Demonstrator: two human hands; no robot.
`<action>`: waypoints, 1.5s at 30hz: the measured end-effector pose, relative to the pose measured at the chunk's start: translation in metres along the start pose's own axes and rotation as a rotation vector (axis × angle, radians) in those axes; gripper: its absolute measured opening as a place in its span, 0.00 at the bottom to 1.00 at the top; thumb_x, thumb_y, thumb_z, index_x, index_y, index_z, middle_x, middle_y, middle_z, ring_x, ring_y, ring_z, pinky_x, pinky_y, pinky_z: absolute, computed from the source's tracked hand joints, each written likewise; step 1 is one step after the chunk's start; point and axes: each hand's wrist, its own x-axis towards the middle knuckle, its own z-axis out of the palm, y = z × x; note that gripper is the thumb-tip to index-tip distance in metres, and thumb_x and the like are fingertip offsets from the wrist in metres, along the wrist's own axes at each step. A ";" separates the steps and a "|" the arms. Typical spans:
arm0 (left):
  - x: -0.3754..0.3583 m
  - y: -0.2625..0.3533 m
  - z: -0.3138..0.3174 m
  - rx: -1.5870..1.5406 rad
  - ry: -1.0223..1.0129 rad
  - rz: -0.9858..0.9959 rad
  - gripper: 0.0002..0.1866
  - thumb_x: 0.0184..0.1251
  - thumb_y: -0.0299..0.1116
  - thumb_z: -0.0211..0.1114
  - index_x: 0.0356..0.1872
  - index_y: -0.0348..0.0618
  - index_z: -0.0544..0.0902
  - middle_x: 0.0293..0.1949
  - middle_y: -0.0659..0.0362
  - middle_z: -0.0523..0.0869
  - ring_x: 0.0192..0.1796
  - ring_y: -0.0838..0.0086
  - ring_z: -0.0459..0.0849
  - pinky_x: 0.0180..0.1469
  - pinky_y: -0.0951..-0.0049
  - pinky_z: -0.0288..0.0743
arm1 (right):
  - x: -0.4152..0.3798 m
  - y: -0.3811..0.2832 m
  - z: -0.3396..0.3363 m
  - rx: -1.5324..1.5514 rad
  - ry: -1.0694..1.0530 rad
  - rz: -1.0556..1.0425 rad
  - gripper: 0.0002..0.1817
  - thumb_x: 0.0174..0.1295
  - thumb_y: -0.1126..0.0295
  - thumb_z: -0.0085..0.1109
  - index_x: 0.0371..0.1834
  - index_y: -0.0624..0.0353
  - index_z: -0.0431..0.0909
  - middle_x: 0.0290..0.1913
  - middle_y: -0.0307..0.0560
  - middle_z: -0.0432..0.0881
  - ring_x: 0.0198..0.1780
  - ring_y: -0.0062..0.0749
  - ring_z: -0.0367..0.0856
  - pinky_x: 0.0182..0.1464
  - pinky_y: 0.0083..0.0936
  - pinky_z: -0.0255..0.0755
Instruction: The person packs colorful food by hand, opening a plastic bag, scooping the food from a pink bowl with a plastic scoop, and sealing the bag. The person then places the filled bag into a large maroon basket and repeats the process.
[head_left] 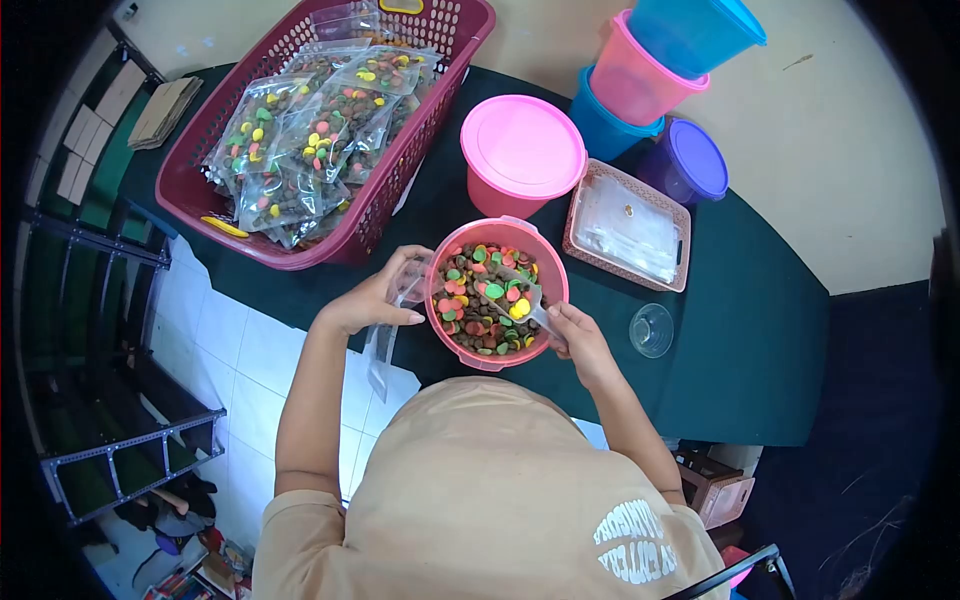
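Observation:
A pink round tub [552, 262] stands at the table's front edge, full of brown pellets mixed with red, green and yellow discs [470, 315]. My right hand [583, 345] is closed round the handle of a clear plastic scoop [537, 305]. The scoop lies over the pieces inside the tub, with a few coloured discs at its bowl. At the tub's left rim, my left hand [368, 300] is closed on a clear plastic bag [381, 352] that hangs down in front of the table. The bag's mouth is close to the rim; whether it touches cannot be told.
A maroon basket [375, 215] of filled clear bags [330, 125] stands at left. Behind the tub is a pink lidded container [522, 150]. At right are a tray [572, 240] of flat bags, a clear cup [652, 331], a purple tub [690, 165] and stacked tubs [650, 75].

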 end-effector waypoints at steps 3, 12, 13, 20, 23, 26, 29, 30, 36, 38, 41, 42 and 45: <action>-0.009 -0.016 0.000 -0.038 0.032 -0.010 0.55 0.36 0.38 0.80 0.69 0.49 0.56 0.60 0.56 0.69 0.65 0.66 0.68 0.67 0.60 0.62 | 0.003 0.003 0.002 -0.049 0.075 -0.091 0.13 0.72 0.58 0.50 0.36 0.54 0.75 0.22 0.28 0.66 0.22 0.12 0.57 0.24 0.15 0.48; -0.037 0.014 0.032 0.596 0.295 0.105 0.59 0.33 0.35 0.81 0.72 0.50 0.55 0.66 0.50 0.65 0.65 0.58 0.70 0.67 0.59 0.64 | 0.001 -0.024 -0.002 -0.442 0.131 -0.272 0.17 0.71 0.60 0.52 0.25 0.57 0.75 0.21 0.28 0.64 0.25 0.12 0.58 0.27 0.16 0.51; -0.039 0.020 0.037 0.797 0.360 0.155 0.58 0.32 0.35 0.81 0.71 0.50 0.57 0.66 0.49 0.65 0.66 0.56 0.69 0.67 0.59 0.64 | -0.004 -0.036 0.004 -0.443 0.130 -0.275 0.17 0.71 0.60 0.52 0.25 0.57 0.75 0.21 0.28 0.64 0.25 0.12 0.58 0.27 0.16 0.51; -0.035 0.040 0.060 0.857 0.310 0.319 0.54 0.31 0.36 0.80 0.68 0.46 0.63 0.65 0.49 0.67 0.68 0.53 0.66 0.69 0.58 0.61 | -0.012 -0.115 0.044 -1.074 -0.037 -0.261 0.15 0.67 0.62 0.56 0.40 0.65 0.82 0.26 0.45 0.81 0.28 0.26 0.76 0.35 0.27 0.70; -0.029 0.053 0.069 0.804 0.246 0.399 0.56 0.32 0.36 0.80 0.69 0.45 0.60 0.65 0.49 0.67 0.68 0.55 0.67 0.68 0.59 0.64 | -0.019 -0.144 0.082 -1.385 -0.118 -0.524 0.13 0.64 0.63 0.58 0.37 0.64 0.82 0.28 0.54 0.83 0.28 0.43 0.80 0.35 0.32 0.72; -0.028 0.073 0.059 0.319 0.050 0.316 0.65 0.29 0.38 0.83 0.73 0.45 0.50 0.66 0.51 0.67 0.69 0.63 0.66 0.69 0.63 0.61 | -0.028 -0.170 0.109 -1.476 -0.171 -0.776 0.12 0.58 0.62 0.63 0.33 0.62 0.80 0.27 0.54 0.81 0.30 0.51 0.80 0.35 0.38 0.73; -0.025 0.075 0.033 0.123 -0.165 0.522 0.63 0.32 0.33 0.81 0.73 0.45 0.49 0.63 0.50 0.69 0.65 0.61 0.72 0.67 0.62 0.65 | -0.042 -0.198 0.127 -1.574 -0.254 -0.940 0.12 0.55 0.62 0.65 0.30 0.60 0.79 0.25 0.51 0.80 0.31 0.47 0.80 0.37 0.38 0.73; -0.023 0.074 0.028 -0.088 -0.293 0.485 0.64 0.36 0.40 0.82 0.73 0.43 0.46 0.65 0.49 0.68 0.65 0.63 0.72 0.68 0.61 0.64 | -0.045 -0.203 0.130 -1.611 -0.317 -1.070 0.11 0.53 0.63 0.65 0.30 0.59 0.79 0.27 0.49 0.81 0.33 0.44 0.81 0.38 0.36 0.73; -0.013 0.065 0.025 -0.305 -0.580 0.382 0.67 0.37 0.59 0.80 0.73 0.37 0.46 0.64 0.49 0.69 0.67 0.62 0.69 0.68 0.61 0.62 | -0.042 -0.201 0.153 -1.768 -0.619 -1.315 0.10 0.48 0.66 0.64 0.32 0.57 0.78 0.30 0.43 0.80 0.34 0.39 0.80 0.41 0.33 0.74; -0.010 0.062 0.033 -0.342 -0.591 0.458 0.69 0.34 0.62 0.79 0.74 0.37 0.48 0.63 0.48 0.70 0.67 0.60 0.70 0.66 0.63 0.64 | -0.042 -0.202 0.154 -1.811 -0.669 -1.304 0.11 0.47 0.66 0.64 0.32 0.56 0.77 0.29 0.42 0.80 0.33 0.39 0.80 0.40 0.33 0.74; -0.007 0.064 0.040 -0.518 -0.540 0.461 0.69 0.33 0.63 0.79 0.74 0.40 0.48 0.63 0.47 0.71 0.67 0.59 0.71 0.64 0.61 0.66 | -0.054 -0.227 0.147 -1.657 -0.633 -1.351 0.11 0.47 0.66 0.66 0.31 0.56 0.77 0.28 0.41 0.79 0.32 0.39 0.79 0.39 0.33 0.73; 0.001 0.060 0.033 -0.484 -0.698 0.479 0.68 0.34 0.64 0.78 0.74 0.43 0.48 0.63 0.47 0.70 0.66 0.57 0.72 0.62 0.59 0.68 | -0.062 -0.239 0.145 -1.655 -0.565 -1.283 0.10 0.49 0.67 0.65 0.32 0.57 0.77 0.31 0.42 0.81 0.34 0.39 0.80 0.39 0.33 0.74; 0.000 0.062 0.038 -0.505 -0.668 0.489 0.68 0.33 0.65 0.78 0.74 0.44 0.49 0.65 0.46 0.67 0.67 0.58 0.69 0.62 0.59 0.68 | -0.067 -0.247 0.137 -1.617 -0.488 -1.188 0.08 0.53 0.68 0.64 0.32 0.57 0.77 0.33 0.45 0.81 0.38 0.41 0.81 0.40 0.33 0.74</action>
